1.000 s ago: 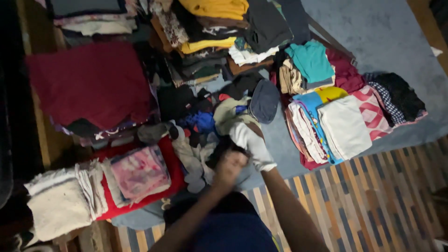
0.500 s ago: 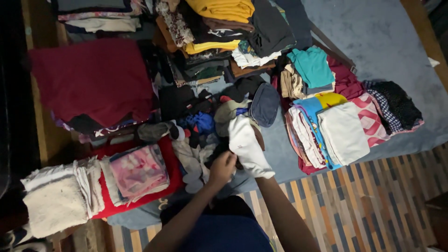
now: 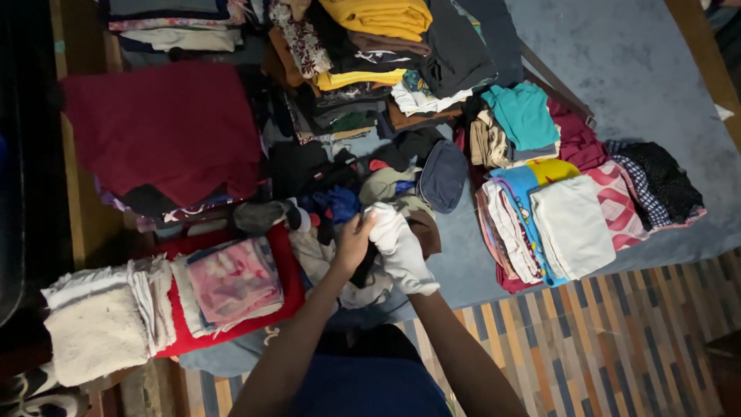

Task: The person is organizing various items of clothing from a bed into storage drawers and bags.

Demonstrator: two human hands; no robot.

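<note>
**A:** Nearest me, what do you make of the hands?

**B:** My right hand (image 3: 403,251) is inside a white sock (image 3: 397,245), worn like a mitt, so whether its fingers are curled or flat I cannot tell. My left hand (image 3: 353,243) is pinched shut on the sock's toe end, up by the fingertips. A second ago that left hand was lower, bunched near the cuff; it has since climbed to the tip, and the sock has lifted with it. I judge the sock is being pulled along the right hand, either stretched or turned out.

**A:** And where does it sit against everything else?

**B:** Between both hands, held above the loose heap of small dark garments (image 3: 332,205). Left of that lies a folded pink cloth (image 3: 234,282) on a red one. Right, a white folded piece (image 3: 573,224) tops a striped stack. Farther off, a maroon cloth (image 3: 166,127) and a yellow garment (image 3: 382,14) on the far piles, all over the grey-blue bedding (image 3: 641,69).
</note>
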